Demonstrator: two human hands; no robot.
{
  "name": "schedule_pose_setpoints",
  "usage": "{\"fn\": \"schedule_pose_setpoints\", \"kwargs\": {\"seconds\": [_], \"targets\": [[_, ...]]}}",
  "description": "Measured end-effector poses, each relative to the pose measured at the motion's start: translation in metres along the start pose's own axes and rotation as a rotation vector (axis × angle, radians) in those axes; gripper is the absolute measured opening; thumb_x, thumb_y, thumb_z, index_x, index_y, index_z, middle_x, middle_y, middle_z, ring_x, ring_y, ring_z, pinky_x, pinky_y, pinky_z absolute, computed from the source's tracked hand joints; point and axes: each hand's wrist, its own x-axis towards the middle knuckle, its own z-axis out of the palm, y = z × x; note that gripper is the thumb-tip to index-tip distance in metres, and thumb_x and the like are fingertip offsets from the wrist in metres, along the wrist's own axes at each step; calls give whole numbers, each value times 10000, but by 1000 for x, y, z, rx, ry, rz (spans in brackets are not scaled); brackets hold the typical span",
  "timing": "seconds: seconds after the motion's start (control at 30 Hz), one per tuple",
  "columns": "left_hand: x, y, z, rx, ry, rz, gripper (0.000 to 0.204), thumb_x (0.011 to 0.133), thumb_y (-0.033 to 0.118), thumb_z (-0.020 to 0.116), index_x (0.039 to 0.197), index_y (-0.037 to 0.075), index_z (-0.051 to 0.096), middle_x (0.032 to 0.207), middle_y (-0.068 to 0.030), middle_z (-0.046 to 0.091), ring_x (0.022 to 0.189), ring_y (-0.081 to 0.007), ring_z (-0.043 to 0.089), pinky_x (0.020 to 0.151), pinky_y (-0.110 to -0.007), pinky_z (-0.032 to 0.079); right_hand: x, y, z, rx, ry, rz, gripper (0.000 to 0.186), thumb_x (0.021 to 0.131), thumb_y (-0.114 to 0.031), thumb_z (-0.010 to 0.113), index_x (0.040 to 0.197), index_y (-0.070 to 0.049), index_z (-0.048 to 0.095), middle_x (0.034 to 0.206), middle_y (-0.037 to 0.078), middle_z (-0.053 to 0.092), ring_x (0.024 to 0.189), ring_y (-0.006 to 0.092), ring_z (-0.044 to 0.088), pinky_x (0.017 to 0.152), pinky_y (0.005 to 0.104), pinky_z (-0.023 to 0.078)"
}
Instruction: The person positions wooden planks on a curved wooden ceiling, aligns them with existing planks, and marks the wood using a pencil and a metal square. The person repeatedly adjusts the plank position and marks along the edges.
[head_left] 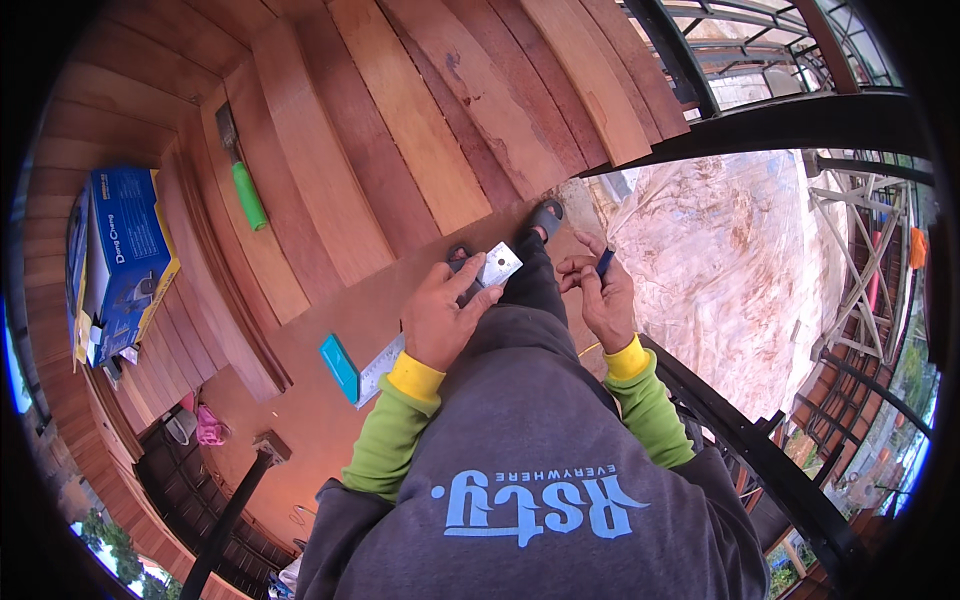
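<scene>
My left hand [445, 310] grips a small light metal plate [506, 258] with a dark hole, held in front of my body. My right hand [602, 295] is closed around a slim dark-blue pen-like tool [605, 262], a little right of the plate. Left of my left hand, a teal-handled object [340, 368] with a pale metal blade [372, 380] lies below on the brown surface [270, 440]. Farther up, a green-handled flat tool [248, 195] with a metal end lies on the wooden boards [430, 150].
A blue cardboard box [122, 255] sits on boards at the left. Black metal beams [760, 470] frame the right side. Beyond lie a stained pale sheet [725, 290] and white scaffolding [850, 260]. A dark post [235, 500] stands at lower left, near pink cloth [213, 427].
</scene>
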Motion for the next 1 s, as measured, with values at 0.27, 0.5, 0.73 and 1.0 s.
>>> {"fn": "schedule_pose_setpoints", "kwargs": {"seconds": [0.27, 0.5, 0.73, 1.0], "targets": [[5, -28, 6, -115, 21, 40, 445, 840, 311, 721, 1192, 50, 649, 807, -117, 568, 708, -240, 567, 675, -329, 459, -19, 12, 7, -73, 115, 18, 233, 926, 0, 441, 1094, 30, 600, 865, 66, 632, 630, 70, 534, 612, 212, 460], [10, -20, 5, -142, 81, -5, 412, 859, 247, 715, 1195, 20, 643, 946, -136, 660, 844, -213, 620, 799, -305, 483, 11, 2, -9, -93, 72, 93, 200, 947, -82, 481, 994, 27, 642, 819, 64, 654, 708, 103, 570, 672, 236, 465], [7, 8, 32, -54, 261, 39, 434, 808, 289, 756, 1176, 75, 670, 744, -95, 536, 616, -203, 531, 590, -318, 448, 54, -4, -38, 42, 6, -9, 384, 1022, -256, 404, 985, 34, 654, 829, 71, 632, 654, 94, 545, 609, 234, 455], [8, 64, 52, 108, 282, -37, 465, 753, 220, 806, 1178, 86, 674, 745, -71, 532, 647, -167, 535, 619, -281, 461, 79, -4, -76, 37, -201, 83, 410, 1016, -317, 436, 905, 6, 664, 670, 14, 594, 550, 47, 490, 511, 197, 384]]}}
